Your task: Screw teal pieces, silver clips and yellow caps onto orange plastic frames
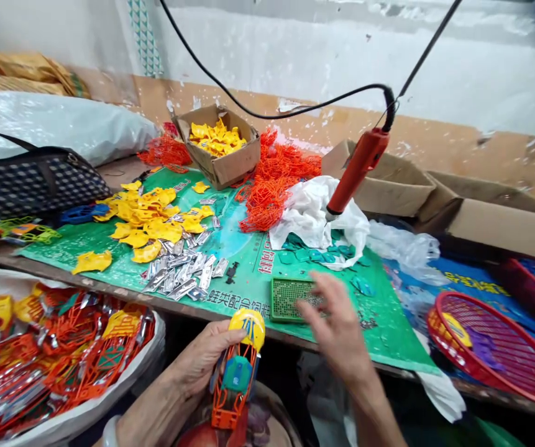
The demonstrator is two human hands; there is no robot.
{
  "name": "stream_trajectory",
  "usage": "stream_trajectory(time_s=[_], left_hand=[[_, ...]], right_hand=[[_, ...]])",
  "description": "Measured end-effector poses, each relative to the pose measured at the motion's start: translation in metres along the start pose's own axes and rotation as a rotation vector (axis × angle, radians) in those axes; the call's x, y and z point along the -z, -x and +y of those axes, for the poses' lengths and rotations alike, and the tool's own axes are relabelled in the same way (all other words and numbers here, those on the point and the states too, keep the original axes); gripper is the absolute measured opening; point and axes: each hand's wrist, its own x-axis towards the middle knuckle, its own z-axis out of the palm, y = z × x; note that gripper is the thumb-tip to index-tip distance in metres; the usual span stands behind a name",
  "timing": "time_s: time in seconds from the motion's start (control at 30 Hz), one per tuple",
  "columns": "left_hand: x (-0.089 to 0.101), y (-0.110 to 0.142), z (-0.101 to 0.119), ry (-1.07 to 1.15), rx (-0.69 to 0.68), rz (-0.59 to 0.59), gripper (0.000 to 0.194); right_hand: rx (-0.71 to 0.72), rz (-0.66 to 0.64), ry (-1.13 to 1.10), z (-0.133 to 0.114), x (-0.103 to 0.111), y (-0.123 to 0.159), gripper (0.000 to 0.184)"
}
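My left hand (196,360) grips a toy car (235,379) with an orange frame, a yellow front piece and a teal panel in the middle. The car is held upright above my lap, yellow end away from me. My right hand (342,332) hovers at the right edge of a small green tray (286,315) of tiny metal screws, its fingers apart and slightly blurred. Nothing shows between them. Above it hangs a red electric screwdriver (358,171), tip down. Teal panels (302,253) lie partly under a white plastic bag (311,202) behind the tray.
Yellow shells (148,214) and silvery pieces (186,273) are piled on the left, near a carton (237,166) of yellow shells. Orange frames (271,180) are heaped behind. A white sack (153,347) of car parts stands lower left; a red basket (523,354) is at right.
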Motion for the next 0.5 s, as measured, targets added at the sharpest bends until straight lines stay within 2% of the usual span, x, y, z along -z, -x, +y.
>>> stream_trajectory(time_s=[0.07, 0.1, 0.13, 0.17, 0.23, 0.33, 0.4, 0.43, 0.47, 0.5], left_hand=[[-0.001, -0.003, -0.001, 0.019, 0.024, 0.021, 0.02], [-0.001, -0.004, -0.001, 0.037, 0.035, 0.038, 0.02], [-0.002, -0.005, -0.002, 0.055, 0.049, 0.054, 0.02], [-0.003, -0.006, -0.003, 0.071, 0.064, 0.067, 0.02], [-0.005, -0.009, -0.006, 0.097, 0.093, 0.079, 0.022], [-0.006, -0.013, -0.011, 0.12, 0.095, 0.082, 0.025], [-0.006, -0.015, -0.015, 0.128, 0.08, 0.073, 0.026], [-0.006, -0.016, -0.017, 0.131, 0.075, 0.069, 0.027], [-0.006, -0.017, -0.019, 0.136, 0.074, 0.067, 0.028], [-0.006, -0.017, -0.02, 0.143, 0.075, 0.068, 0.028]], right_hand=[[0.037, 0.372, 0.101, 0.007, 0.033, -0.03, 0.051], [0.054, 0.517, 0.124, 0.012, 0.047, -0.049, 0.057], [0.069, 0.579, 0.122, 0.017, 0.059, -0.07, 0.067], [0.077, 0.567, 0.099, 0.022, 0.066, -0.092, 0.077], [0.124, 0.43, -0.017, 0.029, 0.068, -0.135, 0.095], [0.215, 0.149, -0.247, 0.026, 0.04, -0.187, 0.089], [0.244, -0.015, -0.344, 0.012, 0.014, -0.205, 0.085], [0.262, -0.038, -0.353, 0.004, 0.003, -0.209, 0.079], [0.284, -0.002, -0.34, -0.005, -0.005, -0.209, 0.07], [0.311, 0.092, -0.302, -0.014, -0.009, -0.206, 0.059]])
